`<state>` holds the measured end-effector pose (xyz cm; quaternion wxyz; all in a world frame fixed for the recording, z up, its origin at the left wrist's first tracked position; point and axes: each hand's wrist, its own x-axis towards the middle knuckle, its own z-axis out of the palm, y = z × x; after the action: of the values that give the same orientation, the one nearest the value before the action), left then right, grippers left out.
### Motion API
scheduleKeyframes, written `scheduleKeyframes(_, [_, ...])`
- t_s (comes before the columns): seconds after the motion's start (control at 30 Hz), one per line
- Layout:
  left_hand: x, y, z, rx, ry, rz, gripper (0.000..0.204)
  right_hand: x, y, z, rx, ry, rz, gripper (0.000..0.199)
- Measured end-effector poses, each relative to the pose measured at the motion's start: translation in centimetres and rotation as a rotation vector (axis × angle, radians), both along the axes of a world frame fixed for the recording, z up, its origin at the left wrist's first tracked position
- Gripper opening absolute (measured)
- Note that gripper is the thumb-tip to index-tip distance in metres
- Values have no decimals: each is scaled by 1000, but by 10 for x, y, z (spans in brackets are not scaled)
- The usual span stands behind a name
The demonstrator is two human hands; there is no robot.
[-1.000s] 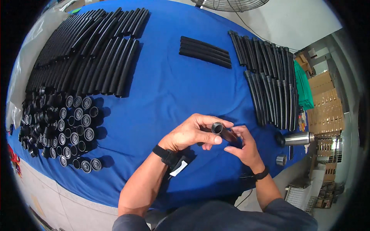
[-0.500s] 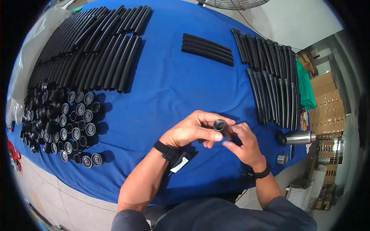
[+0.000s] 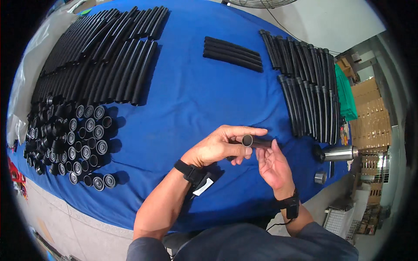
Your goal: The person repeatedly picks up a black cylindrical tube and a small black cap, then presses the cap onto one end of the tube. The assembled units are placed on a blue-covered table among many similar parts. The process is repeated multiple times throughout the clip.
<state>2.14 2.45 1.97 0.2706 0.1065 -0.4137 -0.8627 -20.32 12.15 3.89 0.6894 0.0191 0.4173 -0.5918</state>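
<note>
Tube (image 3: 260, 143) hangs over the wide blue surface (image 3: 187, 100), closer to its near edge, its round open end in the left hand (image 3: 213, 146) and its shaft running toward the right hand (image 3: 275, 168). Rows of plain black pipes (image 3: 98, 65) fill the surface's far left corner; pipes with thicker ends (image 3: 308, 98) line the right edge; round black caps (image 3: 86, 151) crowd the left edge. The left hand grips the tube between thumb and fingers, forefinger stretched out. The right hand is spread, palm up, thumb and fingertips at the shaft; whether they touch it, I cannot tell. By the right edge lies a steel flask (image 3: 342, 153), with a small metal cup (image 3: 320, 177) near it.
</note>
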Motion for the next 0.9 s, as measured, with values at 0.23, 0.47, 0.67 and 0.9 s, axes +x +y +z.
scheduleKeyframes(0.23, [0,-2,-2,-9,7,-25,47,-12,24,32,-254,1624,545,42])
scheduleKeyframes(0.47, [1,-2,-3,-31,107,-41,51,-23,-16,6,-719,1974,529,54])
scheduleKeyframes(0.67, [1,-1,-10,-37,187,-98,53,-25,-14,25,-602,1548,753,55])
scheduleKeyframes(0.9, [1,-2,-10,-77,183,-76,55,-32,-13,25,-514,1596,758,65])
